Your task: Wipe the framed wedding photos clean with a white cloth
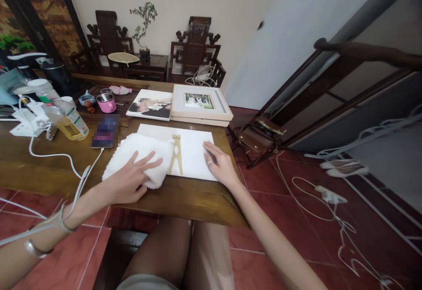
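Observation:
My left hand point(135, 178) lies with spread fingers on a folded, fluffy white cloth point(132, 145). That cloth covers the left part of a flat white panel point(195, 153), which bears a gold, long-legged animal figure point(177, 149). At the panel's right edge, my right hand point(220, 164) rests with its fingers stretched out and a ring on one of them. Both the panel and the cloth lie near the front right corner of the wooden table point(198, 197).
Behind the panel lie a photo print point(154, 107) and stacked picture frames point(202, 103). To the left are a phone point(105, 131) on a cable, a bottle of yellow liquid point(70, 120), a pink cup point(106, 103) and a power strip point(28, 120). A brown bag point(259, 138) stands right of the table.

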`<state>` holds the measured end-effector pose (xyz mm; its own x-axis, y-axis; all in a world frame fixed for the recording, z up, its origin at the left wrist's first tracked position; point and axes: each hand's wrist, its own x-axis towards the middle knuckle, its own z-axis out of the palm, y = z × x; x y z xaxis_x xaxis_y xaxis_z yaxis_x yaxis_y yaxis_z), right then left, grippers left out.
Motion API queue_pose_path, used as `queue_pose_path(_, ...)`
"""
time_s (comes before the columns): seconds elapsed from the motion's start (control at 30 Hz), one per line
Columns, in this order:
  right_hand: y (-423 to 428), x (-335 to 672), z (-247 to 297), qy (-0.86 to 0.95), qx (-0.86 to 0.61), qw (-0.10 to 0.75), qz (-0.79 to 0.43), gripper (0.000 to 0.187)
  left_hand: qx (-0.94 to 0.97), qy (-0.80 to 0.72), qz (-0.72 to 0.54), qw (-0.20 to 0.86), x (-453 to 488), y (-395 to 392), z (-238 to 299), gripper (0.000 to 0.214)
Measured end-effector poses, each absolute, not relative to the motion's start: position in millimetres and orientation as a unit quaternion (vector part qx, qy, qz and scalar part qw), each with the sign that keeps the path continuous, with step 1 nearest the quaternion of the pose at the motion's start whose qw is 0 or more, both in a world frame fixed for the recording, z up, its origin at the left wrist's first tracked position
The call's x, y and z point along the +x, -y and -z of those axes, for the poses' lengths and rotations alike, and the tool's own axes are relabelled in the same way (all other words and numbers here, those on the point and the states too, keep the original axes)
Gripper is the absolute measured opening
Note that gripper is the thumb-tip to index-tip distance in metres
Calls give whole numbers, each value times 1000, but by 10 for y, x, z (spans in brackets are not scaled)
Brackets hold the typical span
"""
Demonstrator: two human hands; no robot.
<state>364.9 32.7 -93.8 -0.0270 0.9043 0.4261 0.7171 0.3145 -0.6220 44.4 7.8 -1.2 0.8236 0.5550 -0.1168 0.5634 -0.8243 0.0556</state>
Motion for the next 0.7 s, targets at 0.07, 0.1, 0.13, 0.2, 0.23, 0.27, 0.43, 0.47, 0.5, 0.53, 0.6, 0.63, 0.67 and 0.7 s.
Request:
queue_pose_path(0.07,-328,3650,936,707,-572,397,-120,40,953,-296,38,51,395,-214,3,33)
queue_pose_path(0.1,-327,3651,935,707,-572,398,-121,40,951,-303,37,53,385,-320,2,31)
queue_pose_path(0.13,-327,3652,934,707,-571,398,-121,40,947,-314,38,55,387,-442,3,28)
queue_pose_path(0.2,-326,3653,931,707,-572,398,-121,40,939,-335,43,63,420,-713,14,23)
queue_pose_path(0.23,-325,3654,930,707,-572,398,-121,40,936,-343,43,68,449,-849,23,22)
queue_pose_path(0.27,-324,3656,929,706,-572,398,-122,40,934,-349,41,72,483,-976,33,22)
queue_pose_path(0.43,-322,3660,926,706,-570,402,-126,39,927,-370,28,62,617,-1337,72,21)
queue_pose_path(0.47,-322,3659,925,706,-571,401,-126,39,926,-373,28,61,619,-1331,75,22)
queue_pose_path(0.5,-322,3658,924,706,-572,399,-124,39,925,-374,29,61,610,-1294,76,22)
queue_pose_path(0.53,-322,3656,924,706,-573,397,-123,39,925,-373,29,61,591,-1228,75,22)
queue_pose_path(0.6,-323,3652,924,707,-574,395,-122,40,928,-367,30,62,526,-1011,65,23)
queue_pose_path(0.63,-324,3650,926,707,-573,396,-121,40,930,-360,29,62,484,-868,57,24)
queue_pose_path(0.67,-325,3649,928,707,-572,397,-121,40,934,-351,29,61,438,-710,48,25)
queue_pose_path(0.7,-326,3648,931,707,-571,399,-121,40,937,-341,27,62,390,-545,39,26)
